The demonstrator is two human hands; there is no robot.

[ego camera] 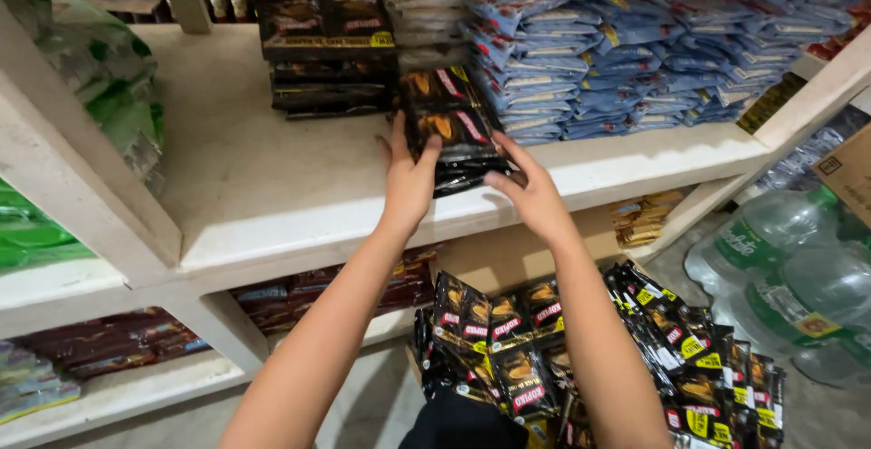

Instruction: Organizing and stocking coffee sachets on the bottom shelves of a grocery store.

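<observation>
Sachets (pixel 454 131), black, stacked on the white shelf (pixel 272 195), gripped from both sides. Nearer, below the arms, heaped loose packets (pixel 517 358). Left hand (pixel 408 181) flat against the stack's left edge, fingers spread and half open; right hand (pixel 535 197) cupped round its near right corner. Stack's long axis ran away from the body, both hands about equally near. Beyond, dark packs (pixel 327 50) and blue packs (pixel 617 50).

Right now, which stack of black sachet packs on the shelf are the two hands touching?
The small front stack, near the shelf edge. The left hand and right hand press on it; the taller black stack behind stands untouched.
</observation>
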